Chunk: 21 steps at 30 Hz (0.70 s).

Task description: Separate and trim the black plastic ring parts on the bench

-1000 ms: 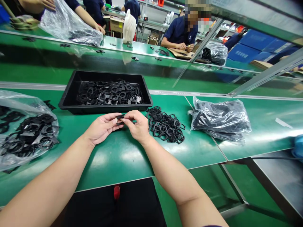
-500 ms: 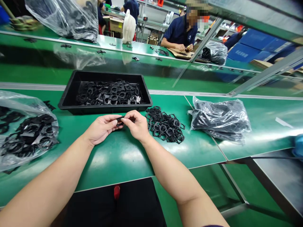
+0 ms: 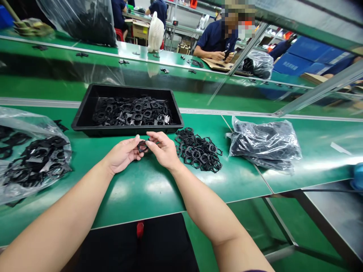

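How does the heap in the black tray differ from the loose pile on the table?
The tray heap sits within the walled black tray; the loose pile lies directly on the green table. The tray heap spreads wider than the loose pile. Both consist of black parts, many with round openings.

The one camera sits on the person's head and looks forward and down over the near side of the shallow black rectangular plastic tray (image 3: 127, 131). The bare left hand (image 3: 122, 155) and bare right hand (image 3: 164, 152) show close, just in front of the tray, with the person's black clothing (image 3: 164, 245) nearer to the lens. Well beyond the tray, the wide view reaches a co-worker (image 3: 211, 37) in dark blue.
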Motion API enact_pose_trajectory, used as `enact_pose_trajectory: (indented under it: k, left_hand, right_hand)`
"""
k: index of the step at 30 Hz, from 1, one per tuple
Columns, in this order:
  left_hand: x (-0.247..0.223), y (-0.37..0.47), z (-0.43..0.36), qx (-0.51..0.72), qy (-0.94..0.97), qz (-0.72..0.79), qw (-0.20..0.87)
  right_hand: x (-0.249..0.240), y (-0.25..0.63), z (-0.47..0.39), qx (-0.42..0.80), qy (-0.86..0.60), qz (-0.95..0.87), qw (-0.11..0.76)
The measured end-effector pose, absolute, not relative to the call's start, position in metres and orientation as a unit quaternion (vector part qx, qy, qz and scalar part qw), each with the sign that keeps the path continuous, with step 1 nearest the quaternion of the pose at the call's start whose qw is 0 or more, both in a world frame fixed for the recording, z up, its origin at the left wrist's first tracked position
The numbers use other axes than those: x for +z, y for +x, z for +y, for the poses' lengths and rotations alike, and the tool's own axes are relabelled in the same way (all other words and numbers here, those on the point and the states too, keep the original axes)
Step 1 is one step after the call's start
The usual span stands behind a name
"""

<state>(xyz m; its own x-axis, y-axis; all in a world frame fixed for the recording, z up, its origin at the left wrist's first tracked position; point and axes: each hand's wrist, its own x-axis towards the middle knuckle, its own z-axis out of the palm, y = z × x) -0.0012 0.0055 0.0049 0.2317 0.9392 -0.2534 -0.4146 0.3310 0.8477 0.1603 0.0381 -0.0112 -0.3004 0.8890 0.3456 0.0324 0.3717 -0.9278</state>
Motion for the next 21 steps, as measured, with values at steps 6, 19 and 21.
enact_pose_trajectory:
  k: [6,19,21]
  left_hand:
    - [0.001,0.001,0.008,0.534,0.376,0.431,0.623]
    - [-0.009,0.001,0.008,0.503,0.478,0.474,0.542]
    - [-0.010,0.001,0.007,0.501,0.509,0.475,0.514]
  right_hand:
    - [-0.015,0.159,0.039,0.483,-0.387,-0.639,0.457]
    - [-0.003,0.164,0.036,0.227,-0.331,-0.751,0.524]
    - [-0.001,0.165,0.036,0.224,-0.335,-0.758,0.513]
